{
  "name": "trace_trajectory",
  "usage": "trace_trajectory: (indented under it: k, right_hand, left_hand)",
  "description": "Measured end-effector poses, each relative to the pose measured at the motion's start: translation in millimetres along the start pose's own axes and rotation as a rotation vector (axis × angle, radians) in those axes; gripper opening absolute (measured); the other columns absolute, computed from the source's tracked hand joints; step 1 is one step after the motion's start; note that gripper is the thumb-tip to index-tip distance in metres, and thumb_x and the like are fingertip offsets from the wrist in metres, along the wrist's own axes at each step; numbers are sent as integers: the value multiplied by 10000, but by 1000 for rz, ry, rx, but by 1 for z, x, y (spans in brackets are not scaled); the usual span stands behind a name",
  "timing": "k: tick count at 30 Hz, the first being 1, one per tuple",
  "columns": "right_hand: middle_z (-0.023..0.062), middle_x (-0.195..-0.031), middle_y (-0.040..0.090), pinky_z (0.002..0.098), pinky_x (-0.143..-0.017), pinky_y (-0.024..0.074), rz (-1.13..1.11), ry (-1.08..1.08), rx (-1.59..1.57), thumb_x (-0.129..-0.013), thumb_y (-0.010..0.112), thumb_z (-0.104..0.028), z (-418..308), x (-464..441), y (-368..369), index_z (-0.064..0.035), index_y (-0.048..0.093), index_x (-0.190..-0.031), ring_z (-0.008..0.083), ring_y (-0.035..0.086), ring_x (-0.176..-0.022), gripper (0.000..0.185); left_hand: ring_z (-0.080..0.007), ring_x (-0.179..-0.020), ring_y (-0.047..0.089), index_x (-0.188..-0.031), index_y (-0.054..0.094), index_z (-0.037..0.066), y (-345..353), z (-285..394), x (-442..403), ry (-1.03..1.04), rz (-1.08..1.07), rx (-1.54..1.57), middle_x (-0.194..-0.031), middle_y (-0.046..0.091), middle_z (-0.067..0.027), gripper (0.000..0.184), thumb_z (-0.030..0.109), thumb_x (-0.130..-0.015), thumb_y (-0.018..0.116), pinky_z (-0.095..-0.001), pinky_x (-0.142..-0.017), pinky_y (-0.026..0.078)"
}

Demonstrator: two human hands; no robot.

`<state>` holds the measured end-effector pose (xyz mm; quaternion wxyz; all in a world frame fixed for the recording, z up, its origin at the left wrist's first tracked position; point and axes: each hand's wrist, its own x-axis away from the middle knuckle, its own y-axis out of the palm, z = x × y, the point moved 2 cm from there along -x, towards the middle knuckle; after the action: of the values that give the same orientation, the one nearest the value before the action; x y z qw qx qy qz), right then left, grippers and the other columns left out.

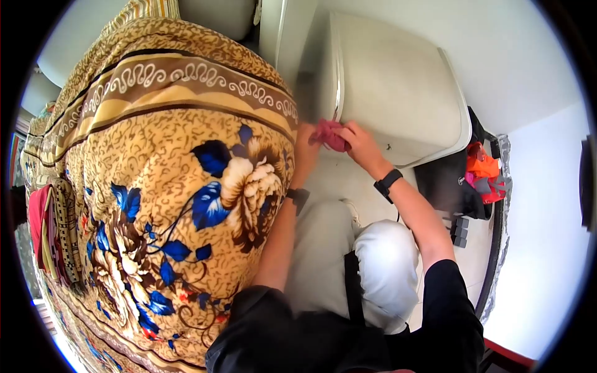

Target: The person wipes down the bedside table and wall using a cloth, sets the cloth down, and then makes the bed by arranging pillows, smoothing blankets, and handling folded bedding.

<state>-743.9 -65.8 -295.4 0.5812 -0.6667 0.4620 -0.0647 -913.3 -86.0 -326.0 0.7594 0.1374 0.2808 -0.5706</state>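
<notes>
A crumpled dark pink cloth (331, 135) is bunched between my two hands, at the near edge of a cream-coloured cabinet (398, 81). My right hand (360, 145) pinches the cloth from the right, thumb and fingers closed on it. On the other side my left hand (305, 149) grips the cloth, close to the side of the bed; its fingers are partly hidden and somewhat blurred. Each wrist has a dark band on it.
A bed under a tan floral blanket (249, 311) fills the left side, with folded clothes (53, 230) on it. Right of the cabinet, on the floor, are a black bag (441, 183) and orange and red items (482, 165). A white wall (541, 217) stands at far right.
</notes>
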Motion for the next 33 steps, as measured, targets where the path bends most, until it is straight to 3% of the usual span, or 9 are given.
trace_trajectory:
  k: [2, 5, 9, 12, 14, 18, 21, 24, 33]
  right_hand:
    - [79, -980, 544, 396, -648, 525, -109, 34, 68, -698, 643, 62, 1, 7, 13, -144, 595, -1123, 325, 605, -803, 475]
    - [71, -988, 547, 404, -635, 531, -45, 16, 11, -682, 638, 62, 11, 18, 42, -156, 591, -1123, 327, 613, -807, 495]
    - [91, -998, 569, 399, -645, 534, 59, -15, -20, -663, 680, 62, 13, 18, 47, -118, 606, -1090, 324, 623, -827, 470]
    - [110, -944, 564, 377, -608, 524, 366, -91, 9, -685, 656, 45, -7, 1, 6, -93, 608, -1075, 296, 618, -763, 416]
    - [100, -936, 568, 355, -600, 520, 426, -58, -73, -646, 690, 69, -9, -4, 0, -85, 627, -1056, 282, 613, -747, 442]
    - [85, -923, 565, 330, -591, 517, 524, -41, -121, -602, 738, 82, -3, 4, 22, -74, 634, -1039, 262, 609, -734, 476]
    - [82, -927, 570, 337, -596, 523, 537, -1, -165, -616, 721, 77, 4, 16, 46, -86, 633, -1039, 269, 617, -739, 462]
    - [77, -930, 576, 351, -602, 530, 444, 39, -196, -632, 706, 67, 13, 30, 71, -103, 630, -1042, 280, 624, -744, 450]
    - [80, -973, 581, 365, -660, 548, 296, 267, -375, -672, 715, 38, 12, 50, 108, -120, 615, -1044, 291, 618, -837, 416]
  left_hand:
    - [-220, -757, 543, -870, 550, -12, -2, -13, 10, 24, -21, -57, -843, 529, -101, 182, -132, -750, 618, -290, -668, 447]
    - [-219, -749, 536, -860, 544, -16, -2, -27, 20, -77, -39, 12, -839, 525, -100, 176, -140, -751, 606, -291, -647, 436]
    - [-220, -786, 561, -898, 575, -21, -5, -24, 18, 39, -29, -20, -874, 552, -98, 217, -153, -735, 632, -279, -669, 467]
    - [-227, -841, 583, -946, 603, -9, 1, -1, 3, 144, 38, -43, -934, 575, -103, 254, -144, -739, 663, -281, -707, 494]
    - [-240, -907, 596, -991, 624, 11, 3, 17, -10, 118, 7, -26, -999, 584, -111, 271, -122, -762, 681, -300, -759, 513]
    - [-256, -888, 606, -996, 624, 9, 6, 4, -1, 140, 45, -93, -986, 601, -101, 286, -122, -751, 691, -304, -735, 519]
    - [-256, -883, 616, -1015, 631, 10, 5, -14, 10, 166, 27, -124, -1005, 609, -111, 311, -131, -744, 688, -311, -732, 521]
    - [-247, -795, 609, -931, 604, 25, 6, -32, 23, 173, 35, -230, -949, 611, -103, 276, -124, -724, 710, -287, -621, 514]
    - [-248, -761, 627, -899, 597, 10, 8, -53, 58, -128, 0, -387, -928, 618, -96, 218, -115, -740, 679, -294, -628, 522]
